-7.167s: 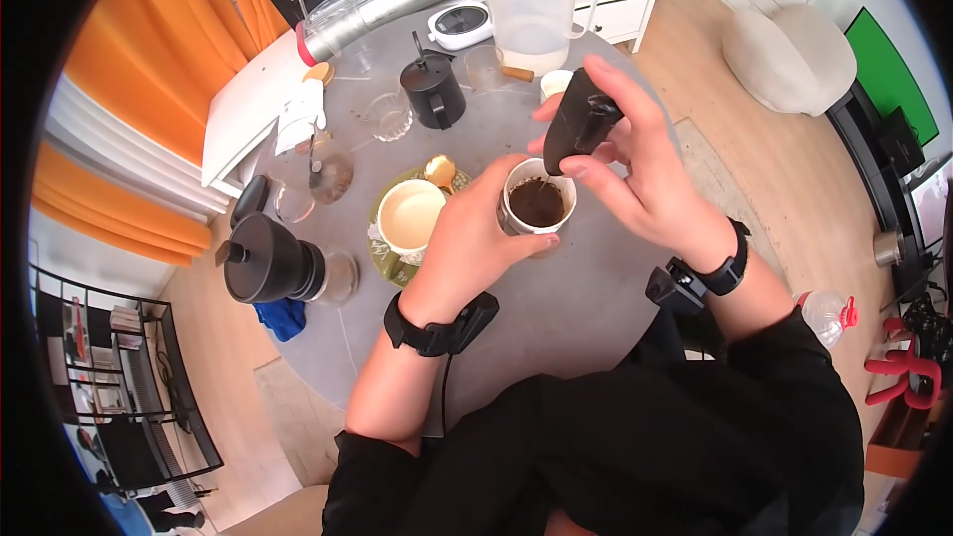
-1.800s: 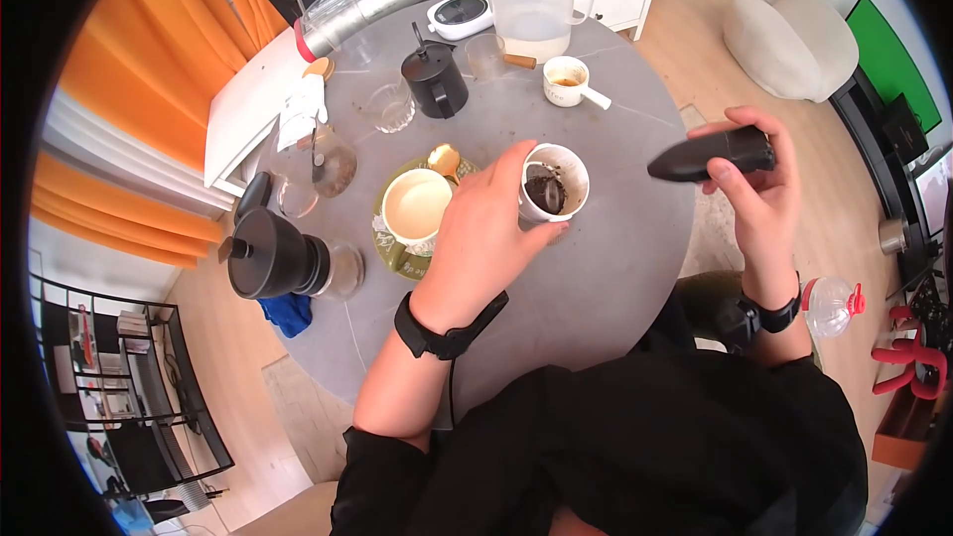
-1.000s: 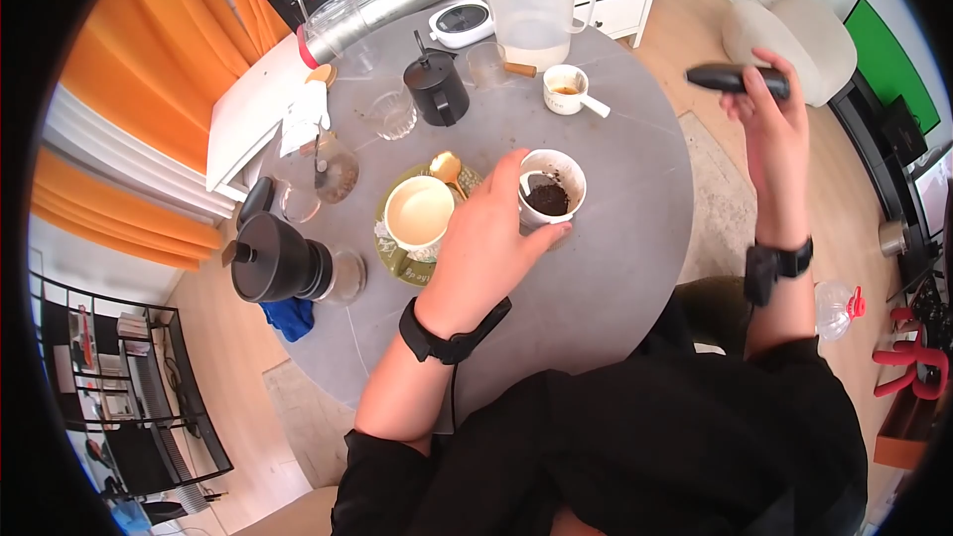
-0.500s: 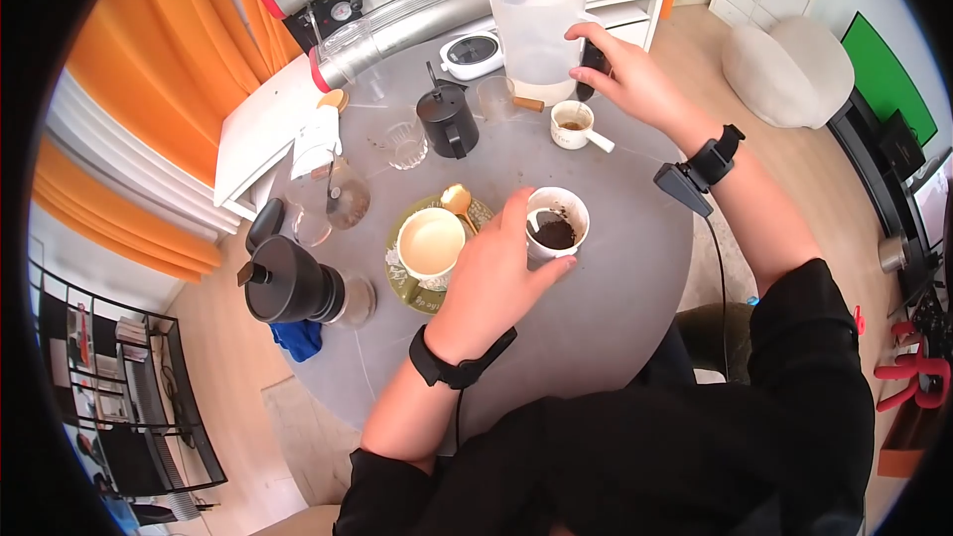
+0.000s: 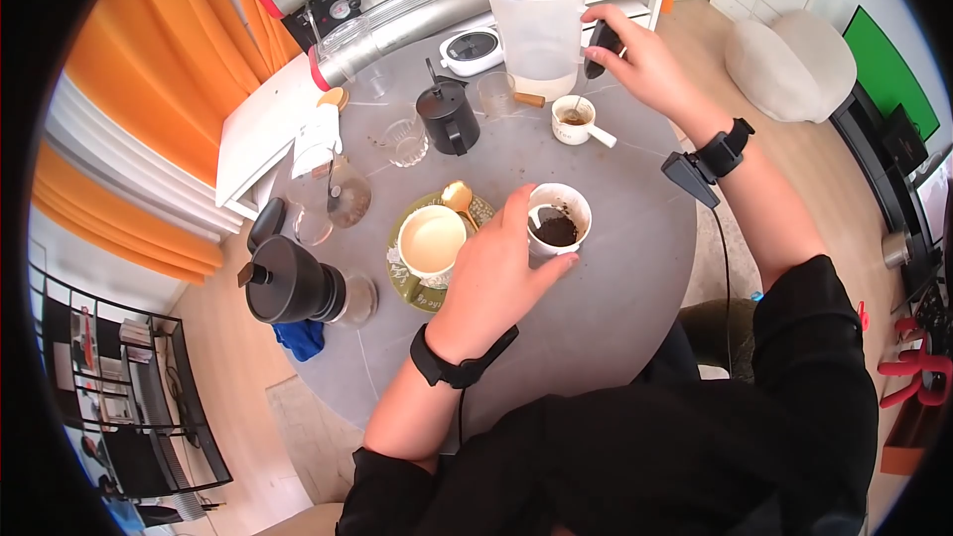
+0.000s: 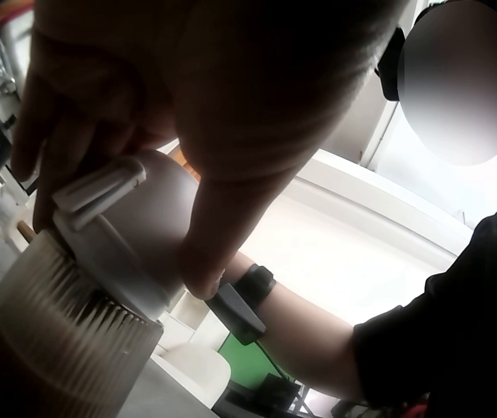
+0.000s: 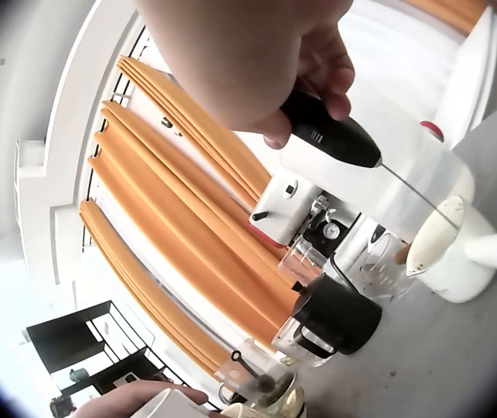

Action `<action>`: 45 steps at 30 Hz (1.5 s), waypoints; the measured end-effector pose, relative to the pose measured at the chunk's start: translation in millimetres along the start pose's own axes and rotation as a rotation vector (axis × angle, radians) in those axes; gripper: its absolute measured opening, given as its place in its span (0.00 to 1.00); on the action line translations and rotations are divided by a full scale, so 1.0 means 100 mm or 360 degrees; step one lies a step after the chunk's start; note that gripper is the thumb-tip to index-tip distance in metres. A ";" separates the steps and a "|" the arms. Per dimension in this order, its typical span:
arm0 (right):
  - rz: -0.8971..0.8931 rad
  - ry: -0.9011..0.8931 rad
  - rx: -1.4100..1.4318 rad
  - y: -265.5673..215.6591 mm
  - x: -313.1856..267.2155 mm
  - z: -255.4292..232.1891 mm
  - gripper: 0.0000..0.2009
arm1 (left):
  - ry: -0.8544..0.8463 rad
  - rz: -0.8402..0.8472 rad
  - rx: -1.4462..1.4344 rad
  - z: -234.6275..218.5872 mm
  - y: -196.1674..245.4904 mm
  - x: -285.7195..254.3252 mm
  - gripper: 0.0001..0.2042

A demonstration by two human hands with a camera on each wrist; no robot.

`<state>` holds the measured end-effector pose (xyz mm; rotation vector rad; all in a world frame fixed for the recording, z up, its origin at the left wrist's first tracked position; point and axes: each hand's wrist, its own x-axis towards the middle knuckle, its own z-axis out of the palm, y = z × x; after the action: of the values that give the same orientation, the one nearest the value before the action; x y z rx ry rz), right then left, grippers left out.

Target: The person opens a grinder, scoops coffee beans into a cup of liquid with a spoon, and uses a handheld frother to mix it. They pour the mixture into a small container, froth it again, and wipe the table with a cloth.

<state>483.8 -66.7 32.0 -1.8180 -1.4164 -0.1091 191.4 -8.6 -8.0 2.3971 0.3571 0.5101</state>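
My left hand (image 5: 494,273) holds a white coffee dripper (image 5: 575,202) by its side, thumb and fingers spread around it. Dark wet grounds (image 5: 556,231) lie inside. In the left wrist view the dripper sits on a ribbed glass (image 6: 66,322). My right hand (image 5: 640,58) grips the black handle of a handheld milk frother (image 7: 335,135). Its thin metal shaft slants down into a small white cup with a straight side handle (image 7: 470,266), at the table's far right. The frother's tip is hidden inside that cup.
A cream cup (image 5: 433,240) and wooden spoon (image 5: 458,197) rest on a green plate (image 5: 405,288) left of the dripper. Behind stand a black pot (image 5: 447,119), a clear pitcher (image 5: 539,30) and a scale (image 5: 473,48). A black grinder (image 5: 288,280) stands at left.
My right hand took the frother from over the dripper out to the right, then forward to the small white cup. The dark liquid in the dripper has sunk to grounds. My left hand stayed there.
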 end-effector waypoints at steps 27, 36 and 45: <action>0.0476 0.0554 0.0504 0.50 -0.86 -0.31 0.18 | -0.0020 0.0014 -0.0008 -0.01 0.01 0.00 0.35; 0.0804 0.0457 0.0705 0.18 -1.43 0.18 0.16 | -0.0052 -0.0013 -0.0011 -0.01 -0.05 -0.01 0.36; 0.0571 -0.0020 -0.0269 -0.02 -1.41 0.56 0.22 | -0.0098 0.0014 -0.0184 -0.04 -0.13 0.01 0.33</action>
<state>408.8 -139.8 -77.4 -2.1868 -1.0947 -0.0336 188.7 3.7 -13.5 2.2978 0.2821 0.4474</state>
